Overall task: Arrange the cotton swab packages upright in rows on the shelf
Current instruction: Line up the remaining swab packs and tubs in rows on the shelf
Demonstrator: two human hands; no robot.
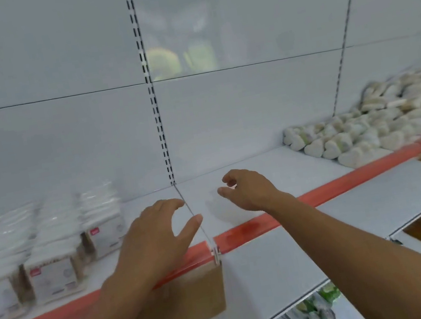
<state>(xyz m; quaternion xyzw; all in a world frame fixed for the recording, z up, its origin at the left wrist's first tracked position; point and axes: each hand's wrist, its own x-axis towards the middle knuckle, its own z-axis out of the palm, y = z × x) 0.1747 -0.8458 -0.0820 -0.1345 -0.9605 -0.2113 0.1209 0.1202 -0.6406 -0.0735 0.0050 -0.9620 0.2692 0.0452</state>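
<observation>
Cotton swab packages [49,250] stand upright in rows at the left of the white shelf [262,175]. A heap of heart-shaped and flat swab packs [360,131] lies at the right end of the shelf. My left hand [155,238] hovers over the shelf's front edge beside the upright rows, fingers spread and holding nothing. Over the bare middle of the shelf, my right hand [247,189] has loosely curved fingers and is empty. A thin clear divider [193,215] runs between the two hands.
A red price rail [321,193] lines the shelf's front edge. A brown cardboard piece [189,307] hangs below it under my left forearm. A lower white shelf [328,239] juts out beneath, with green packaged goods [313,314] under it. The white back panel [224,115] has slotted uprights.
</observation>
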